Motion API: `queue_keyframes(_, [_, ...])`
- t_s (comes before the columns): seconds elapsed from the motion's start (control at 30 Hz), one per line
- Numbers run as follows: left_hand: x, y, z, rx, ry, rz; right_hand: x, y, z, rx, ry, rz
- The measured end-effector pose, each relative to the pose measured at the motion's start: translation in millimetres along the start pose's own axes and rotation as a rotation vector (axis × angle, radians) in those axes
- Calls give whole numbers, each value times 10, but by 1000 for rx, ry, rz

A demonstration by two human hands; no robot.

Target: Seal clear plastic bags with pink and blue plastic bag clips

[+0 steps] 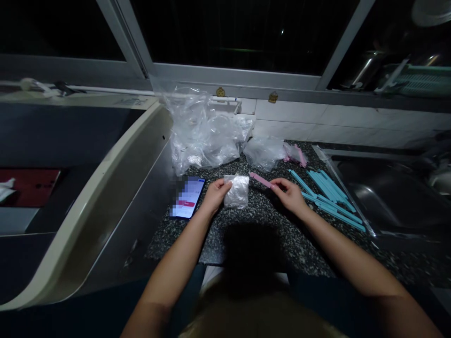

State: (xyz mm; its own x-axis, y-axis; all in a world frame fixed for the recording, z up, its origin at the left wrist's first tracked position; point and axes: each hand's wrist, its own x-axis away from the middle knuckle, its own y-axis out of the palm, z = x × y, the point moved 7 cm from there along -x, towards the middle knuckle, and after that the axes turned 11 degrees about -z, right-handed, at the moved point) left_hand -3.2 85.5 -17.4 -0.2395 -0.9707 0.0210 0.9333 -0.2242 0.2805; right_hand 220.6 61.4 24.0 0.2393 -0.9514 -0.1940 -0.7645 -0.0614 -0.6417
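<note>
Behind the phone (188, 197), on the speckled counter (253, 230), sits a heap of clear bags (202, 134); blue clips (327, 199) lie well to the phone's right. Just right of it, the left hand (213, 195) pinches a small clear bag (237, 191) by its edge. Farther right, the right hand (291, 195) pinches a pink clip (260, 179), whose long axis slants up-left, with its free end by the bag's top right corner. The phone's writing is blurred.

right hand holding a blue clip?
No: the right hand pinches a pink clip, the left hand holds a clear bag, and the blue clips lie on the counter.
</note>
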Motion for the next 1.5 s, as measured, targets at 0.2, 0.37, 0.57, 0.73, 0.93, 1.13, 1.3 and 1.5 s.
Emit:
queue_keyframes(0.2, [37, 159, -40, -54, -56, -71, -82, 202, -278, -314, -14, -101])
queue_keyframes(0.37, [60, 244, -24, -104, -57, -140, -146, 332, -241, -351, -16, -75])
queue_keyframes(0.57, [81, 275, 24, -107, -64, -241, -143, 392, -158, -347, -15, -108])
queue_keyframes(0.73, [92, 299, 40, -139, -31, -284, -127, 438, -149, -337, 3, -115])
queue_keyframes(0.93, [72, 137, 41, -14, -34, -106, -103, 302, -140, -363, 46, -52])
queue_keyframes(1.13, [74, 45, 76, 176, -74, -28, -87, 93, 27, -387, 91, 44])
queue_keyframes(1.3, [75, 65, 60, 188, -92, -29, -75, 43, 32, -302, 54, 86])
queue_keyframes(1.5, [69, 120, 2, 129, -89, -54, 55, 137, -370, 36, -197, 127])
